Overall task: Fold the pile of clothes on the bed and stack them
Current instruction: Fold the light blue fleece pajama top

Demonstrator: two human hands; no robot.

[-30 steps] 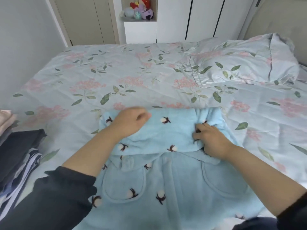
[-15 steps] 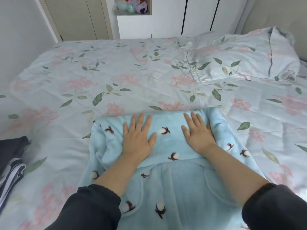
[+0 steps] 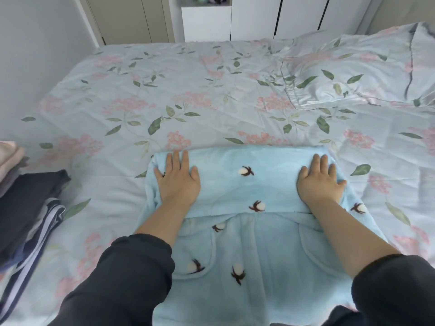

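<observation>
a light blue fleece garment (image 3: 247,231) with a cotton-boll print lies on the near part of a floral bedspread (image 3: 164,102). its far portion is folded back toward the viewer, so the fold makes a straight far edge. beyond that edge the bedspread runs open to the closet doors (image 3: 131,17). a pillow (image 3: 367,74) in the same floral print sits at the far right, well apart from the garment. a stack of folded clothes (image 3: 26,208), dark and striped, rests at the left edge of the bed, apart from the garment. the left hand (image 3: 177,182) lies flat, palm down, fingers straight and slightly spread, at the left end of the folded layer. the right hand (image 3: 321,182) lies flat at the right end, fingers straight and close together. both forearms are bare below dark sleeves (image 3: 131,278).
</observation>
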